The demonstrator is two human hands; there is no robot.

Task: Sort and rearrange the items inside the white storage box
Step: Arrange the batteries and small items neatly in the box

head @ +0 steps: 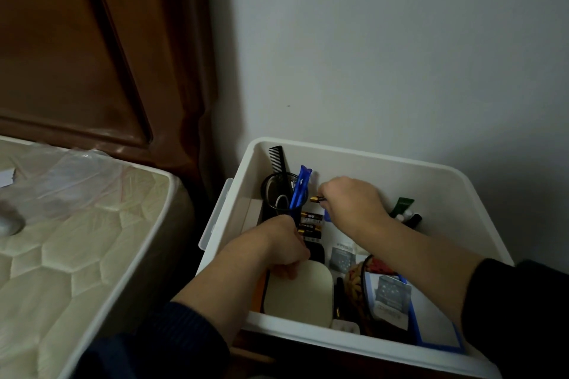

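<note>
While both hands reach into the white storage box (338, 154), right hand (351, 203) pinches a battery (315, 199) near the far-left corner, beside the black cup (272, 194). Left hand (281, 248) curls its fingers on a cream rounded case (303, 295) at the near-left edge.

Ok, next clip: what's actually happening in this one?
A person is sorting a white storage box set against the wall beside a mattress. The right hand pinches a small battery above other batteries lying on the box floor. The left hand grips the top edge of a white rounded case. A black cup at the back holds a comb and blue pens.
</note>
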